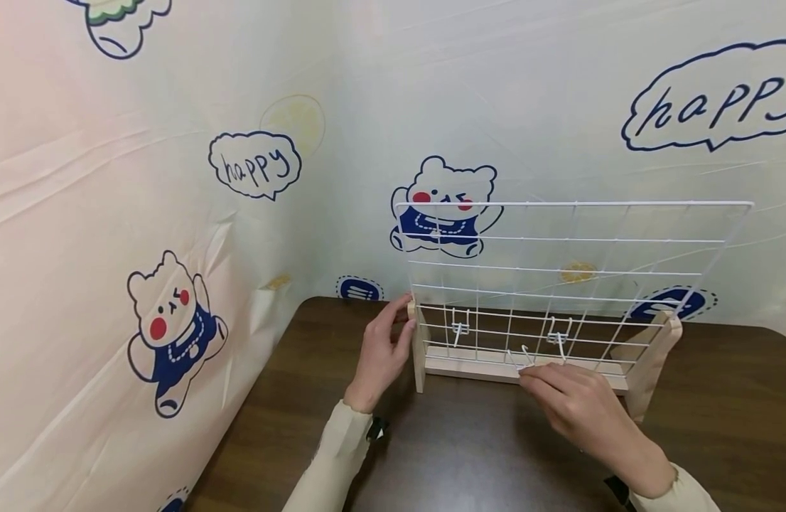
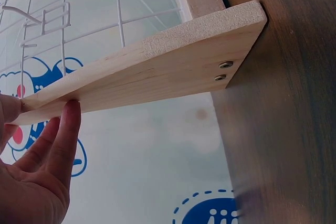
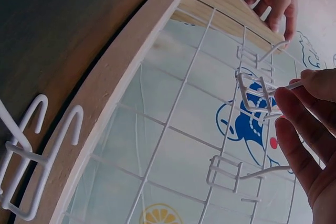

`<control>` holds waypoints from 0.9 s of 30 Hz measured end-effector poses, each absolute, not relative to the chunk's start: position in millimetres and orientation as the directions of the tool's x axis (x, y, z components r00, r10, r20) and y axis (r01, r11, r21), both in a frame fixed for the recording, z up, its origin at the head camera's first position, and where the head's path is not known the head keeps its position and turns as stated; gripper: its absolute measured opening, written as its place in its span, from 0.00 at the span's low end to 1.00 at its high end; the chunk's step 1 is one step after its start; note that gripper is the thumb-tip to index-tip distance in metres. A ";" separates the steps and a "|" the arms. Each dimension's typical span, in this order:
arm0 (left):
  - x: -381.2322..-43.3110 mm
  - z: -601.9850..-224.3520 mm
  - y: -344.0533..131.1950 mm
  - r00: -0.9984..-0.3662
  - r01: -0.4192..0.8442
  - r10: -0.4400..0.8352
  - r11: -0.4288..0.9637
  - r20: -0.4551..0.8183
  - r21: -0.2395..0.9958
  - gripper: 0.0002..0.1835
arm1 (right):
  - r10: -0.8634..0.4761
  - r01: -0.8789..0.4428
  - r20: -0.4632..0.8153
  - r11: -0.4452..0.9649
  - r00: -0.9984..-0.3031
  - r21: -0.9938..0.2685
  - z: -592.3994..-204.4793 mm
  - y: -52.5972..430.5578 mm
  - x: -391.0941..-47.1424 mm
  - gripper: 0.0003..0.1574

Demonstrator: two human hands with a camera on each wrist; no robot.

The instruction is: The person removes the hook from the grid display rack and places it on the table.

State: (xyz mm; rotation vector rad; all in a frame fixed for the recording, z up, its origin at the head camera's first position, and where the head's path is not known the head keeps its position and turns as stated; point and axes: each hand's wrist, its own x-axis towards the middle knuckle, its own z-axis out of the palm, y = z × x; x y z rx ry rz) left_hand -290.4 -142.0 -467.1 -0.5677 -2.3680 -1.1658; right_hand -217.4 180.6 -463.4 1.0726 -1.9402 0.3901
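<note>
A white wire grid [image 1: 511, 288] stands on a wooden frame. My left hand [image 1: 383, 348] grips the upper end of the frame's left side panel [image 2: 173, 66], thumb at its edge and fingertips against the outer face. In front of the grid, my right hand [image 1: 578, 398] pinches a white wire hook [image 3: 254, 93] by its prong between thumb and fingers. Two similar hooks hang on the grid, a left hook [image 1: 460, 328] and a right hook [image 1: 557, 338]. Another wire hook [image 3: 42, 161] shows large at the lower left of the right wrist view, overlapping the base bar [image 3: 121, 72].
The rack stands on a dark wooden table [image 1: 444, 455]. Its right side panel [image 1: 652, 363] is beyond my right hand. Behind the table and to the left hangs a pale cloth [image 1: 342, 178] printed with bears and words.
</note>
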 end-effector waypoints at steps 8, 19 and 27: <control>-290.3 -467.4 -141.4 -0.824 0.530 0.166 0.560 0.541 0.636 0.24 | -0.542 -0.801 0.794 0.587 -0.276 0.122 -468.7 183.9 -213.7 0.28; -292.1 -467.4 -141.7 -0.832 0.523 0.164 0.553 0.530 0.649 0.24 | -0.579 -0.782 0.720 0.618 -0.381 0.083 -472.8 187.3 -211.0 0.32; -291.2 -465.9 -142.0 -0.828 0.527 0.166 0.559 0.536 0.640 0.24 | -0.583 -0.784 0.715 0.615 -0.385 0.079 -474.6 186.3 -210.8 0.32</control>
